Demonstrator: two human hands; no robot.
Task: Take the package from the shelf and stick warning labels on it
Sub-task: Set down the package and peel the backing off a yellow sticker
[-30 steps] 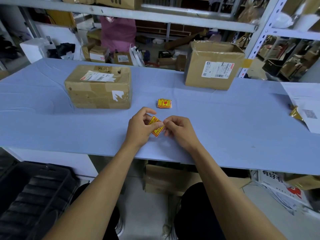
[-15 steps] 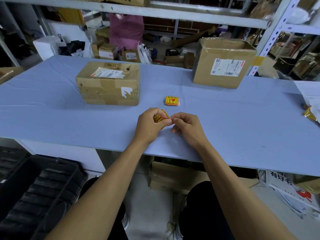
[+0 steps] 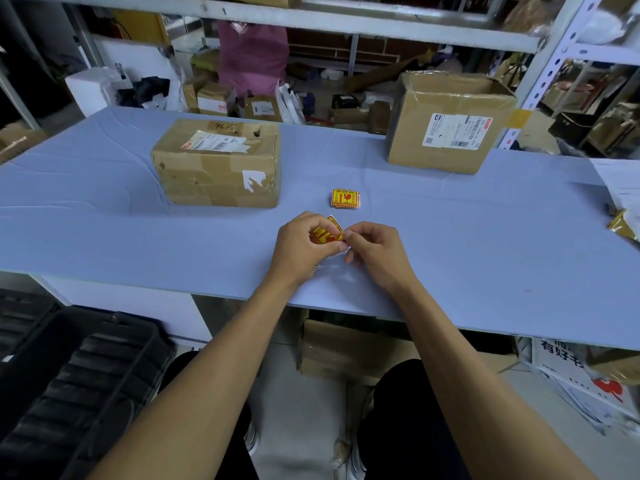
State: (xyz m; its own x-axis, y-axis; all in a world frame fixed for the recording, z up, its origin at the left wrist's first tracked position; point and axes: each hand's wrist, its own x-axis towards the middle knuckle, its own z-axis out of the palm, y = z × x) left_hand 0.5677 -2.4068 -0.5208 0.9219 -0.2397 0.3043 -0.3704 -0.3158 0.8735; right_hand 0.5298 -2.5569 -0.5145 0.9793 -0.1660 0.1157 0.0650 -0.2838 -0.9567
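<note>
A yellow and red warning label [image 3: 325,233] is pinched between my left hand [image 3: 301,249] and my right hand [image 3: 375,252], just above the blue table [image 3: 485,244] near its front edge. Its white backing curls at the fingertips of my right hand. A small stack of the same labels [image 3: 344,198] lies on the table a little beyond my hands. A worn brown package [image 3: 216,164] with a white shipping slip on top sits to the left, apart from both hands.
A taller cardboard box [image 3: 446,123] stands at the back right by a white shelf post [image 3: 547,67]. Papers [image 3: 623,188] lie at the right edge. A black crate [image 3: 72,382] sits on the floor left, and more boxes [image 3: 339,348] lie under the table.
My hands stay together on the label and have turned it slightly, with the backing peeling at my right fingertips. The view has shifted a little to the left.
</note>
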